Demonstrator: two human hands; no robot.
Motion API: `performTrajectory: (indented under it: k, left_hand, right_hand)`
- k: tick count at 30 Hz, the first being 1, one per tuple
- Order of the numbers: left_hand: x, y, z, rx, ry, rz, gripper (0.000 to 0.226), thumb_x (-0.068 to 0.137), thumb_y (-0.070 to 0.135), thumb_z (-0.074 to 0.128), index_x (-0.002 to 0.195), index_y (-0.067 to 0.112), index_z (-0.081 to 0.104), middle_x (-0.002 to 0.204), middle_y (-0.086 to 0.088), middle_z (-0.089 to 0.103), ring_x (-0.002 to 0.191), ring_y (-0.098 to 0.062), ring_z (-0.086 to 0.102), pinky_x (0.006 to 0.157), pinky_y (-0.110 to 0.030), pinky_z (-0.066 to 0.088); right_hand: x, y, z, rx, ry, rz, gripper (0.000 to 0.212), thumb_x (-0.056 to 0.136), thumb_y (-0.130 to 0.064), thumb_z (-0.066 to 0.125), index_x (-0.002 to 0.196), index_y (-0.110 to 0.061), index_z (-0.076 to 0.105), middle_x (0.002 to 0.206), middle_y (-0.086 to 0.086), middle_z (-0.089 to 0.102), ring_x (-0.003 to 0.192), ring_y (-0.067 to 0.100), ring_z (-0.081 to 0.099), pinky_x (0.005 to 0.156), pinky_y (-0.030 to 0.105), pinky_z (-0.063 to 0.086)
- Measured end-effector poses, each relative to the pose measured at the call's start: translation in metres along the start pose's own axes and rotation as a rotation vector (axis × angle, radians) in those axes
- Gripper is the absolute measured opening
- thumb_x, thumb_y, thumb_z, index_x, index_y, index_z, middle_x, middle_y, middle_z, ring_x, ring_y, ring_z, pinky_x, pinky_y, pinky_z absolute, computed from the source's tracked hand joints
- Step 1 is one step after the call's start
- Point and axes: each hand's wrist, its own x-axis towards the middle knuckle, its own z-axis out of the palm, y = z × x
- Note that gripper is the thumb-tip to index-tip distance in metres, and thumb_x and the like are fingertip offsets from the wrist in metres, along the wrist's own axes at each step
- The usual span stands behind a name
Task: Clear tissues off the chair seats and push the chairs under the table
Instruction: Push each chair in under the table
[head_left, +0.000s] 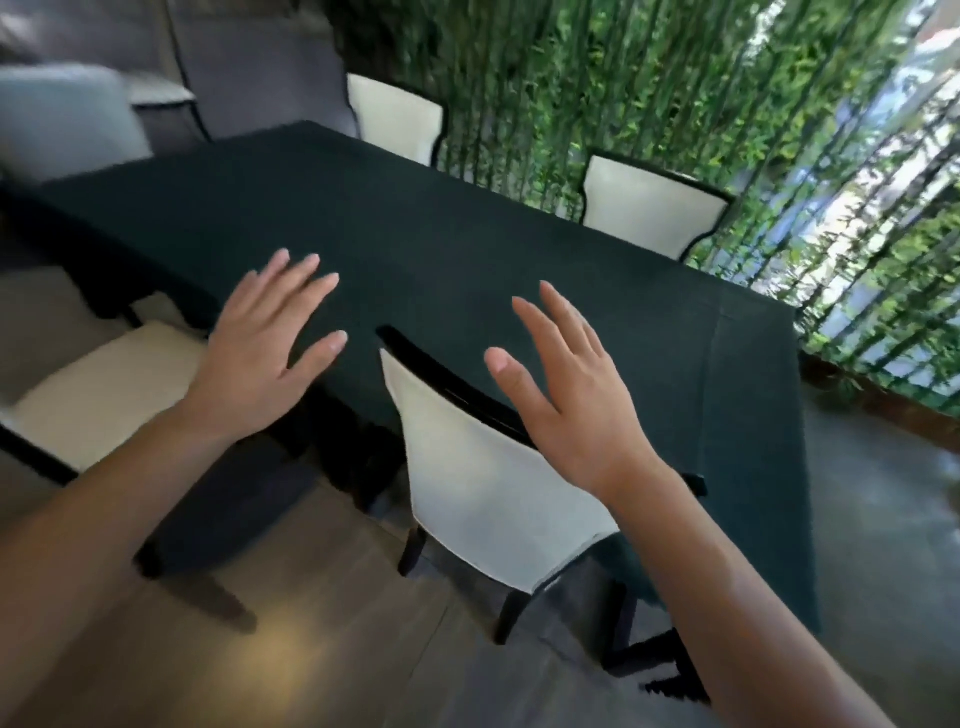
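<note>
Chair (483, 467) with white upholstery stands tucked against the near edge of the surface (415, 234), draped in dark green cloth. Left hand (260, 353) and right hand (576, 400) hover above, fingers spread, holding nothing. Bamboo screen (675, 78) lines the far side.

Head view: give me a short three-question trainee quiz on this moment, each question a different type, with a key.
1. True or false: the left hand is gripping a tissue.
2. Multiple choice: the near chair under the right hand is (A) tipped over on the floor, (B) upright with its back against the table edge, (C) stacked on the table.
3. Short answer: how many white chair backs show on the far side of the table?

Key:
1. False; both hands are open and empty.
2. B.
3. Two: the far left chair and the far right chair.
</note>
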Motion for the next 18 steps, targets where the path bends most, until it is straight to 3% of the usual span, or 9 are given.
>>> performTrajectory:
  k: [5,11,18]
  left_hand:
    - [-0.032,-0.06,-0.065,0.107,0.126,-0.23,0.068,0.101,0.058,0.034,0.157,0.02,0.036,0.169,0.002,0.021,0.158,-0.013,0.003,0.128,-0.046,0.009]
    - [-0.066,-0.117,-0.13,0.16,0.236,-0.318,0.065,0.103,0.059,0.03,0.157,0.023,0.036,0.17,0.004,0.019,0.158,-0.015,0.003,0.126,-0.053,0.014]
    - [-0.113,-0.174,-0.188,0.254,0.355,-0.413,0.063,0.103,0.054,0.034,0.154,0.018,0.042,0.168,-0.003,0.025,0.158,-0.021,0.011,0.127,-0.047,0.014]
  right_hand:
    - [0.038,-0.041,0.023,0.014,0.028,-0.149,0.072,0.098,-0.071,0.026,0.159,-0.032,0.03,0.17,-0.014,0.013,0.157,0.007,0.004,0.126,0.037,0.017]
    - [0.076,-0.11,0.058,0.035,0.033,-0.308,0.059,0.103,-0.064,0.03,0.157,-0.039,0.032,0.169,-0.019,0.012,0.157,0.006,0.004,0.125,0.036,0.02]
    - [0.111,-0.201,0.11,0.131,-0.017,-0.396,0.062,0.102,-0.062,0.031,0.159,-0.036,0.03,0.169,-0.018,0.012,0.156,0.004,0.004,0.126,0.04,0.019]
